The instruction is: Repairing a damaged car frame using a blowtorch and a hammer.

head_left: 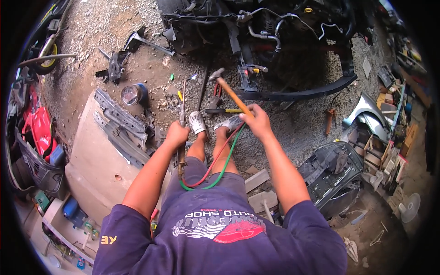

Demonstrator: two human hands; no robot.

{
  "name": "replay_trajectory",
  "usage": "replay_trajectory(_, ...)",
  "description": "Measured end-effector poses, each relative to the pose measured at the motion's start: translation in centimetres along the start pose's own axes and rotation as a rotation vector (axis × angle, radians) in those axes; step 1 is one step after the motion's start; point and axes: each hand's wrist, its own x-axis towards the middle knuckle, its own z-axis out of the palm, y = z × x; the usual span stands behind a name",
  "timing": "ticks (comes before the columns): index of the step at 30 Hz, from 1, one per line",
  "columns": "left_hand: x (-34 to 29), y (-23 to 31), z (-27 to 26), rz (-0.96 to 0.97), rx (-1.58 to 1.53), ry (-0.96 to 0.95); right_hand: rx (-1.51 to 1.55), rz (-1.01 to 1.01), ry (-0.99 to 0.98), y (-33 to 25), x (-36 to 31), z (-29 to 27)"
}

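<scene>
My left hand (pixel 176 134) is closed round a gas torch (pixel 182 110), whose thin tip points away from me. A red hose (pixel 213 165) and a green hose (pixel 229 158) loop from its lower end up to my right hand (pixel 257 123). That hand grips the wooden handle of a hammer (pixel 233 96), its metal head up and to the left. Whether the same fingers also hold the hoses is hidden. Beyond my shoes lie red-handled pliers (pixel 218 90), a yellow-and-black tool (pixel 223 111) and a dark bar (pixel 203 89).
A stripped vehicle front (pixel 275 50) with a curved dark crossbeam (pixel 302 94) stands ahead. A can (pixel 131 95) and a large beige panel with metal rails (pixel 121 130) lie left. A dark plastic part (pixel 330 167), a silver fender (pixel 369 114) and scrap wood lie right.
</scene>
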Motion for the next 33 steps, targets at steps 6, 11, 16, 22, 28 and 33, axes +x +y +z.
replay_trajectory(6,0.4,-0.2,0.6,0.07,0.03,0.027,0.352,-0.096,0.178,-2.5,0.6,-5.0)
replay_trajectory(11,0.6,-1.0,1.1,0.234,0.123,0.087,0.873,0.001,0.462,-4.2,7.2,-5.9)
replay_trajectory(16,0.2,-0.9,0.7,0.097,-0.013,-0.001,1.222,0.22,0.643,-5.4,9.7,-0.2)
replay_trajectory(22,-0.2,-1.0,0.3,0.116,0.033,0.053,1.842,0.404,0.502,-6.5,12.3,2.6)
replay_trajectory(28,-0.5,-1.4,-0.2,0.165,0.085,0.085,2.445,0.252,0.251,-6.3,14.2,2.2)
replay_trajectory(33,-1.2,-0.9,-1.4,0.085,0.044,0.068,2.368,0.22,0.33,-6.2,15.0,2.2)
